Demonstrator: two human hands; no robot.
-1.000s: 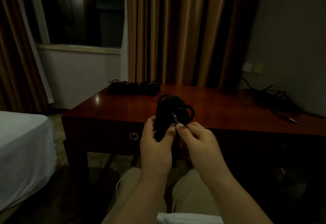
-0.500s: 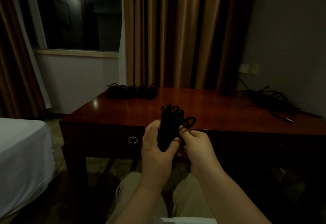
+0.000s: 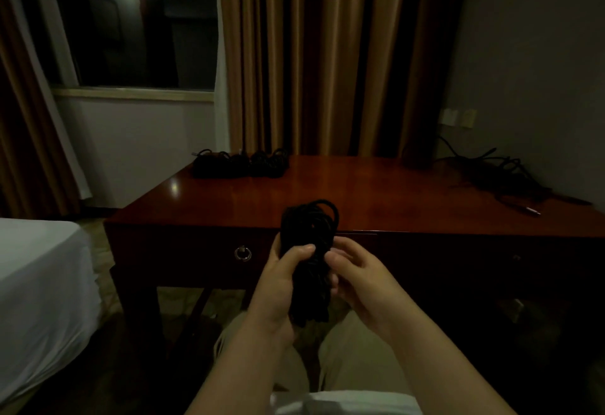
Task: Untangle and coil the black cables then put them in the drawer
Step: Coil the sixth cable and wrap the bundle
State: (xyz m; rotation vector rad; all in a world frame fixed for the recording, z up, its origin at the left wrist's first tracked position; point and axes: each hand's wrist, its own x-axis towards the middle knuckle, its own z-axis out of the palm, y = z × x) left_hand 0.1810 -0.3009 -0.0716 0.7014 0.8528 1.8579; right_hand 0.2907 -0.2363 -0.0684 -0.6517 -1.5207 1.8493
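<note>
Between both sets of fingers, a coiled black cable (image 3: 309, 251) stands upright before the desk's closed drawer (image 3: 196, 251); the left hand (image 3: 281, 283) wraps it, the right hand (image 3: 353, 270) pinches its side.

a coiled black cable bundle (image 3: 307, 251) stands upright before the closed drawer (image 3: 196, 252), loops on top.

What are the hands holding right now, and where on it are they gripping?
A coiled black cable bundle. The left hand wraps its middle; the right hand pinches its right side at mid-height.
</note>
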